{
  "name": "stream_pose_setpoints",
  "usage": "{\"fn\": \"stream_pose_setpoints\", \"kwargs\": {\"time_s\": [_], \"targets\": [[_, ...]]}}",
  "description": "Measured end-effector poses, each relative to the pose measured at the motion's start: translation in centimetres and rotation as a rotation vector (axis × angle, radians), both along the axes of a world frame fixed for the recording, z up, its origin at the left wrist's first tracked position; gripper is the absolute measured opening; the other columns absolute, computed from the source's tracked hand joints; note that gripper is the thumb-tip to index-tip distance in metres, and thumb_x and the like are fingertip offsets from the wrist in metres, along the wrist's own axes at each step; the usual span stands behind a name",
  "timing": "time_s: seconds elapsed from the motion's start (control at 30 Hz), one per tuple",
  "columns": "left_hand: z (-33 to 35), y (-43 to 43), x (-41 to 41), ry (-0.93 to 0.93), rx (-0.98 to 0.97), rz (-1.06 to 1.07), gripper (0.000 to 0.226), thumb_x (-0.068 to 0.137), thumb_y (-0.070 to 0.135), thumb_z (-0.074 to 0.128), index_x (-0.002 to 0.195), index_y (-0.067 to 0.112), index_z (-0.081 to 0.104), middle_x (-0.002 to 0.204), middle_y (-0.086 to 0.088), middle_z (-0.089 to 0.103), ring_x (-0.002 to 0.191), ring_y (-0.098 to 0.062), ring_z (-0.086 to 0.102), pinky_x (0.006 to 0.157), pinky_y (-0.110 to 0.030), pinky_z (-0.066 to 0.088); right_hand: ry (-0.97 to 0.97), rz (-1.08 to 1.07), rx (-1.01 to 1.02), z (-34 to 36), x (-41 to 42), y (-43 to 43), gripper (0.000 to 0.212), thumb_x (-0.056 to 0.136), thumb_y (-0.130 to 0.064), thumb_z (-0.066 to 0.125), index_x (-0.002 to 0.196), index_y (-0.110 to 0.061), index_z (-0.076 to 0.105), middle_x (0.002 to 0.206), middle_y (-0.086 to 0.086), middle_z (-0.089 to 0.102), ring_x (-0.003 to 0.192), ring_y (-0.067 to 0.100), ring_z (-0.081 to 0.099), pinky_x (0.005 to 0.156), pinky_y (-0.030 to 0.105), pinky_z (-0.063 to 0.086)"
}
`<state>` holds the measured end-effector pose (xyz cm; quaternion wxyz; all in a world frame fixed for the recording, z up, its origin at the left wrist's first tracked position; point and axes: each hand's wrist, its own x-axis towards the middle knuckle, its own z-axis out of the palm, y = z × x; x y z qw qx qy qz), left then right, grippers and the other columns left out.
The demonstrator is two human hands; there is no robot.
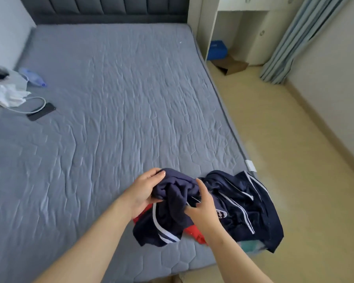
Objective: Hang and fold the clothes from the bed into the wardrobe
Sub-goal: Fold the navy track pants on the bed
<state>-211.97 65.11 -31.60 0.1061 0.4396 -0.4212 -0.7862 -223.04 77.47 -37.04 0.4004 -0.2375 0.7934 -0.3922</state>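
Both hands work at the near right corner of the bed [110, 99], where the clothes lie in one heap. The left hand [145, 190] grips a bunched navy garment [178, 193] with its fingers curled over the top of the bundle and the thumb below. The right hand [202, 209] pinches the same cloth from the other side, probably to find an edge or seam and separate this piece from the rest. It is lifted only slightly, and its lower end with the white trim trails onto the pile.

Beside it sprawls a navy striped jacket [243, 201], partly hanging over the bed's edge, and a red garment [194, 231] lies under both. A teal patch shows at the lower edge of the heap, too blurred to tell what it is. Nothing looks folded or hung yet, so the task seems to be at an early stage.

A white cupboard [204, 27] stands beyond the head of the bed, well apart from the pile. A phone [41, 111] lies near the bed's far left side.
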Motion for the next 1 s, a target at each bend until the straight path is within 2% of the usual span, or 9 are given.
{"fn": "stream_pose_setpoints", "kwargs": {"time_s": [0.17, 0.23, 0.3, 0.37, 0.5, 0.6, 0.77, 0.87, 1.0], "targets": [[5.7, -1.0, 0.2, 0.154, -0.088, 0.078, 0.017, 0.096, 0.017, 0.045, 0.085, 0.017, 0.058, 0.074, -0.001, 0.065, 0.063, -0.012, 0.059, 0.057, -0.024, 0.044, 0.135, 0.035, -0.057, 3.2, -0.4, -1.7, 0.066, 0.073, -0.003, 0.066, 0.134, -0.017, 0.046, 0.128, 0.001, 0.047, 0.116, 0.015, 0.048, 0.099, 0.030, 0.042], [7.8, -1.7, 1.0, 0.254, -0.089, 0.099, 0.013, 0.093, 0.017, 0.048, 0.086, 0.016, 0.059, 0.076, -0.002, 0.067, 0.065, -0.012, 0.063, 0.055, -0.023, 0.048, 0.218, 0.039, -0.070, 3.8, -0.2, -2.2, 0.041, 0.074, -0.006, 0.065, 0.115, -0.014, 0.060, 0.118, 0.002, 0.054, 0.103, 0.013, 0.052, 0.088, 0.024, 0.041], [9.7, -2.3, 1.8, 0.338, -0.092, 0.080, 0.008, 0.083, 0.019, 0.053, 0.087, 0.015, 0.059, 0.077, -0.003, 0.067, 0.067, -0.013, 0.064, 0.055, -0.024, 0.050, 0.258, -0.043, -0.117, 4.3, 0.2, -2.7, 0.013, 0.078, -0.005, 0.061, 0.088, -0.012, 0.063, 0.101, 0.003, 0.057, 0.085, 0.010, 0.050, 0.074, 0.021, 0.035], [11.2, -2.8, 2.3, 0.352, -0.134, 0.026, 0.018, 0.077, 0.024, 0.055, 0.091, 0.016, 0.061, 0.081, -0.004, 0.066, 0.072, -0.014, 0.061, 0.060, -0.027, 0.045, 0.232, -0.128, -0.206, 4.8, 0.6, -3.3, 0.016, 0.083, -0.004, 0.056, 0.072, -0.015, 0.054, 0.086, -0.001, 0.051, 0.075, 0.011, 0.047, 0.070, 0.024, 0.033], [12.7, -4.0, 2.7, 0.220, -0.278, 0.052, 0.014, 0.092, 0.017, 0.049, 0.097, 0.019, 0.062, 0.081, 0.004, 0.065, 0.071, -0.006, 0.061, 0.064, -0.024, 0.045, 0.081, -0.296, -0.325, 6.7, 0.5, -4.6, 0.014, 0.092, -0.012, 0.046, 0.080, -0.016, 0.053, 0.067, -0.004, 0.051, 0.059, 0.014, 0.045, 0.053, 0.021, 0.037], [12.4, -4.9, 3.2, 0.037, -0.348, 0.140, 0.019, 0.097, 0.017, 0.045, 0.091, 0.023, 0.061, 0.076, 0.010, 0.065, 0.063, 0.001, 0.060, 0.061, -0.022, 0.042, -0.016, -0.383, -0.406, 8.5, -0.3, -5.4, 0.019, 0.094, -0.014, 0.041, 0.078, -0.019, 0.050, 0.065, 0.000, 0.049, 0.060, 0.016, 0.043, 0.058, 0.029, 0.038], [11.2, -5.2, 4.4, -0.075, -0.273, 0.208, 0.019, 0.098, 0.016, 0.042, 0.099, 0.022, 0.059, 0.087, 0.005, 0.064, 0.078, -0.008, 0.058, 0.060, -0.025, 0.040, -0.097, -0.381, -0.475, 11.0, -0.7, -6.2, 0.021, 0.094, -0.011, 0.040, 0.078, -0.018, 0.052, 0.071, 0.007, 0.053, 0.064, 0.019, 0.048, 0.065, 0.036, 0.044], [11.0, -4.9, 4.5, 0.080, -0.075, 0.307, 0.018, 0.098, 0.014, 0.041, 0.095, 0.018, 0.058, 0.087, -0.001, 0.065, 0.079, -0.014, 0.059, 0.061, -0.029, 0.044, -0.140, -0.331, -0.477, 11.7, -0.3, -6.2, 0.021, 0.096, -0.014, 0.039, 0.082, -0.019, 0.055, 0.078, 0.008, 0.058, 0.067, 0.020, 0.052, 0.067, 0.035, 0.046], [12.6, -4.6, 3.6, 0.332, 0.140, 0.350, 0.022, 0.097, 0.014, 0.042, 0.082, 0.012, 0.058, 0.066, -0.005, 0.070, 0.059, -0.016, 0.068, 0.054, -0.031, 0.056, -0.339, -0.186, -0.501, 11.8, 0.6, -5.3, 0.019, 0.098, -0.024, 0.046, 0.106, -0.040, 0.053, 0.101, -0.011, 0.065, 0.091, 0.011, 0.063, 0.072, 0.025, 0.051]]}}
